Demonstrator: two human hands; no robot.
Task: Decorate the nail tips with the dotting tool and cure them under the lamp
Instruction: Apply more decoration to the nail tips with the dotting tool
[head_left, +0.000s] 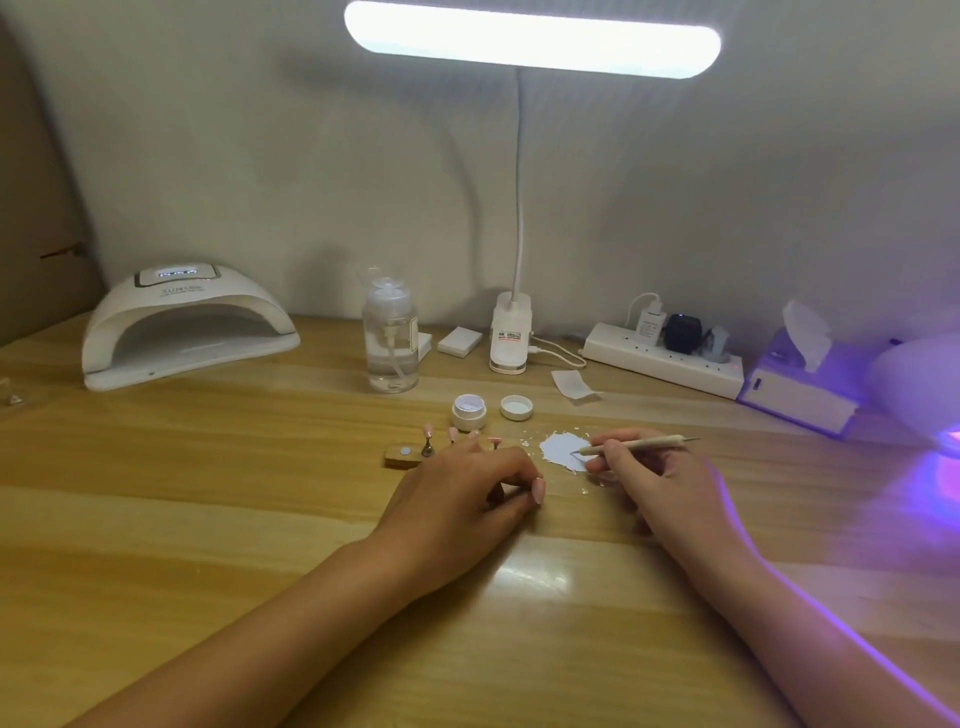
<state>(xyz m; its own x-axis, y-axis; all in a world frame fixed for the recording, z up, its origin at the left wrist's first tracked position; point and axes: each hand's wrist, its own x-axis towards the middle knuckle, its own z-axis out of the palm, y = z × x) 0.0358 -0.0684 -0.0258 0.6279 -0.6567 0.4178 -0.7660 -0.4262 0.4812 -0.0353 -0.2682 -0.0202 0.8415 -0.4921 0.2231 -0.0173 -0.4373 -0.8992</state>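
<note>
Right fingers (602, 465) pinch dotting tool (660, 443), axis left-right, tip left in white blob (561, 447); left fingers (519, 470) curled, hold unclear. Jar (469, 413) open.

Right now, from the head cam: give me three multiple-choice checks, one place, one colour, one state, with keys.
1. Where is the lid of the small white jar?
A) screwed on the jar
B) on the table beside the jar
C) inside the jar

2. What colour are the nail tips?
A) pink
B) black
C) green

3. What is the right hand doing?
A) lying flat and empty
B) closed in an empty fist
C) holding the dotting tool

Key: 1 B, the lid lies apart from the open jar. 2 A, the tips show pale pink. 3 C, its fingers pinch the tool, tip at the white patch.
</note>
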